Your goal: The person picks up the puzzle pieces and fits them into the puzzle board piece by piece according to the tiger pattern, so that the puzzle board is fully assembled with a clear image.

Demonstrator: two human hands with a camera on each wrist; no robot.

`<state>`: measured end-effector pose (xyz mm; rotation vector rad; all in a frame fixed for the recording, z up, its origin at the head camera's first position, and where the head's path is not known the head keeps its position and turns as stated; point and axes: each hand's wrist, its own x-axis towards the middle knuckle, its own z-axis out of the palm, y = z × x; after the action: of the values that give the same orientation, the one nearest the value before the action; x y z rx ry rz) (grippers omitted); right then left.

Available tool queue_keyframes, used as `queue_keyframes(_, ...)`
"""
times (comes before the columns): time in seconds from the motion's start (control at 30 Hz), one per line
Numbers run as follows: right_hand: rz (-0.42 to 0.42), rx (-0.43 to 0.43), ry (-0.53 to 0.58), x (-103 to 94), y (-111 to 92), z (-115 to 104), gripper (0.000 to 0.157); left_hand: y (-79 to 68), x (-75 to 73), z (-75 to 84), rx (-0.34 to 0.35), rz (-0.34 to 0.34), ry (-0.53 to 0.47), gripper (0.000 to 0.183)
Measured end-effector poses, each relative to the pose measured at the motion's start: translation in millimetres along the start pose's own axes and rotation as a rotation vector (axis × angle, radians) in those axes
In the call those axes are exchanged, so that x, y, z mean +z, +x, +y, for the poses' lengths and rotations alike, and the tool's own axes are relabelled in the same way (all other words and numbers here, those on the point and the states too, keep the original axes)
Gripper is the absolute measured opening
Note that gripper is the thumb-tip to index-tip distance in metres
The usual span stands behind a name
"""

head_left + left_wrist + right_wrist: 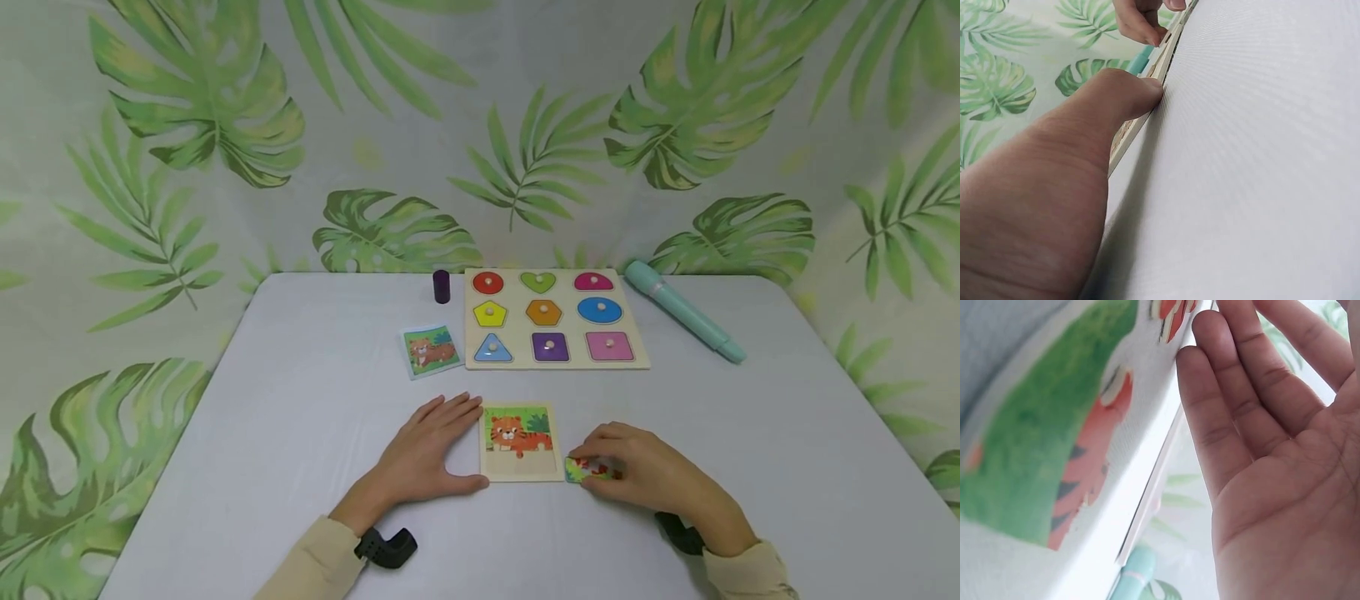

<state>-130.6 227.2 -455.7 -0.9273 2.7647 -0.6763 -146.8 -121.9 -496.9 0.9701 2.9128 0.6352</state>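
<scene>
A square wooden jigsaw tray [522, 477] lies on the table with a tiger picture [517, 432] filling its upper part; bare wood shows along the bottom. My left hand [431, 450] spreads along the tray's left side, fingertips at the upper corner and thumb at the lower one. In the left wrist view the thumb [1138, 97] touches the tray's edge. Just right of the tray, my right hand [637, 467] pinches a green and red puzzle piece [576, 469] between thumb and fingers. Blurred tiger-patterned pieces [1094, 450] lie by that hand in the right wrist view.
A tiger picture card [431, 350] lies behind the left hand. Farther back are a peg board of coloured shapes [557, 325], a dark purple cylinder [442, 287] and a mint-green stick-shaped object [686, 312]. A leaf-print cloth [525, 167] hangs behind the table.
</scene>
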Motion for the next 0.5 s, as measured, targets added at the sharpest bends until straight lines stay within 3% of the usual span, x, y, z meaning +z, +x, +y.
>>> queue_keyframes(0.5,0.018,0.026,-0.027,2.0,0.9,-2.3,0.033,-0.1,-0.1,-0.5,0.001,0.005,-0.002,0.099)
